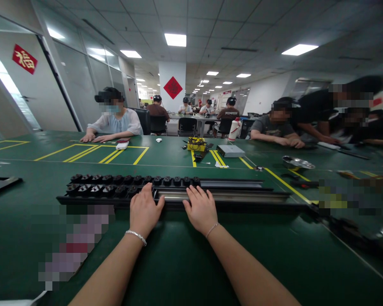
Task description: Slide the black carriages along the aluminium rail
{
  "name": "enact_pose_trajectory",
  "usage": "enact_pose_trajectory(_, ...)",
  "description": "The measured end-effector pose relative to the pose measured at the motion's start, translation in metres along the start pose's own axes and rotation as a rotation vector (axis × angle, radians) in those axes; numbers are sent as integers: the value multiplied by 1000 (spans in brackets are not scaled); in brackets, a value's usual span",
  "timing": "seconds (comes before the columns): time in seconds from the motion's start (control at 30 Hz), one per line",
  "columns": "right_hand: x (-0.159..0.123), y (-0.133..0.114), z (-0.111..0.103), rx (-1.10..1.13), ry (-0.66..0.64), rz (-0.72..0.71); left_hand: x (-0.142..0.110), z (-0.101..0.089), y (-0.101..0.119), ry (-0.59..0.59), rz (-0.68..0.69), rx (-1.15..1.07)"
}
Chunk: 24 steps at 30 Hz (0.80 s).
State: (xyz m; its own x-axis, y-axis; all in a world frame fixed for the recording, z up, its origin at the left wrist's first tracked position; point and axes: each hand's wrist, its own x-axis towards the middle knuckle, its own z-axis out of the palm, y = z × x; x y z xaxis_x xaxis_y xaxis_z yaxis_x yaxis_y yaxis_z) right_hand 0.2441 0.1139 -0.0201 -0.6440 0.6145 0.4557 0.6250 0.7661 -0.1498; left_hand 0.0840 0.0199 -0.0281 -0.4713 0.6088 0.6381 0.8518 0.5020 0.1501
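Across the green table in front of me lie two long black rails, side by side. Round black socket modules (97,190) stand in rows along the left part of both. My left hand (146,211) rests on the near rail (242,196), its fingers stretched forward by the last modules of that row and its thumb apart. Further right, my right hand (201,209) lies on the same rail's bare metal channel, fingers spread. Just behind is the far rail (231,184), which neither hand appears to grip.
A blurred-out flat object (83,242) lies front left. Beyond the rails are a yellow box with black cables (196,144), a grey box (230,151), a white bottle (234,129) and a metal dish (298,162). Tools clutter the right side. Other people sit across the table.
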Motion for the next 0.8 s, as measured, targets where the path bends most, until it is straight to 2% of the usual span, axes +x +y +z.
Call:
enact_pose_trajectory(0.5, 0, -1, 0, 1, -4, 1, -1, 4, -2, -4, -8, 7)
enact_pose_trajectory(0.8, 0, 0, 0, 11, -6, -1, 1, 0, -1, -23, -9, -4)
